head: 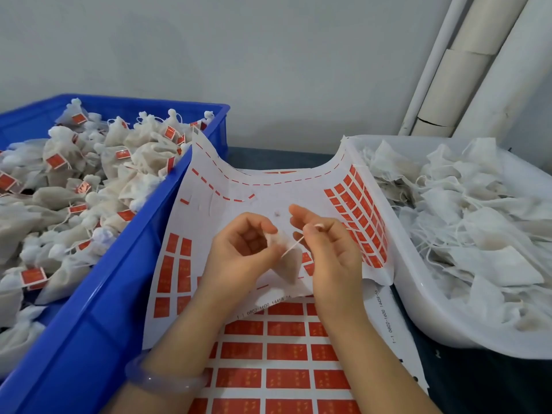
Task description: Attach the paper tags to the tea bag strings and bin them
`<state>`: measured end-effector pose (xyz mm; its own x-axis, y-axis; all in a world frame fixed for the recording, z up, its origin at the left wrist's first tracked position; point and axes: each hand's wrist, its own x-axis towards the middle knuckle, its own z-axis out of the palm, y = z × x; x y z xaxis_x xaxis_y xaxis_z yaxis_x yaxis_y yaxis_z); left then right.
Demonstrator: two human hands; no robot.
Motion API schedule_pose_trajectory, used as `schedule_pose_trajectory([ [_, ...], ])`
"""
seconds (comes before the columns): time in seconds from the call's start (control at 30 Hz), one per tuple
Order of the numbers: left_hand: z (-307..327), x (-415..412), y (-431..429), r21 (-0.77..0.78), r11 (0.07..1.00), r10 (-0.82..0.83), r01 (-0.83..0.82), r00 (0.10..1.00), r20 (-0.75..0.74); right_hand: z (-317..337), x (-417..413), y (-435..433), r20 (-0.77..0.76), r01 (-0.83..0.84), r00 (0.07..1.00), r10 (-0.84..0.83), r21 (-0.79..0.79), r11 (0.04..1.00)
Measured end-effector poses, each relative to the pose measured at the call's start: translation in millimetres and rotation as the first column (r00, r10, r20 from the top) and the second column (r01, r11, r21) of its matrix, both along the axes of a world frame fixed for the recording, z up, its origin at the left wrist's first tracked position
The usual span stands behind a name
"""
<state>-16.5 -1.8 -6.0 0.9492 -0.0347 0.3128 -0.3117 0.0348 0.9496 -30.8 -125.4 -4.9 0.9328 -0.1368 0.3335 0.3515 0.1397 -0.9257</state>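
My left grip (239, 249) holds the tea bag (288, 268) steady over the tag sheet (268, 189); my right grip (328, 249) pinches its string (294, 246) taut for tagging.

A plain pale wall (239, 55) fills the top. At the upper right stand a thin white pipe (430, 64) and fat cream tubes (466, 73). A dark table (268, 158) shows mid-frame. A pale purple bangle (161, 380) sits lower left.
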Motion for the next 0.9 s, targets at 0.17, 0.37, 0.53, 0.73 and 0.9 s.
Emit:
schedule_pose_trajectory([
  [0.17,3.7,-2.1,4.3,-0.047,0.971,-0.227,0.232,0.968,0.105,-3.8,1.5,0.4,-0.080,-0.121,0.991,0.109,-0.178,0.977],
  [0.37,3.5,-1.3,4.5,0.105,0.988,-0.135,0.118,0.974,0.180,-3.8,-0.1,3.9,0.032,0.017,0.999,-0.004,-0.421,0.907],
  [0.53,1.3,-4.6,-1.4,0.324,0.929,0.031,-0.177,0.912,0.408,-1.8,-2.3,5.6,0.046,0.074,0.997,-0.061,-0.371,0.926],
  [0.73,-1.2,-0.9,0.6,0.336,0.872,0.166,-0.356,0.860,0.482,-1.1,-4.2,8.2,0.074,0.071,0.996,-0.048,-0.342,0.937],
  [0.9,-6.0,0.6,3.9,0.476,0.786,0.104,-0.394,0.843,0.527,-5.6,-2.8,7.3,0.161,0.184,0.977,-0.136,-0.331,0.925],
])
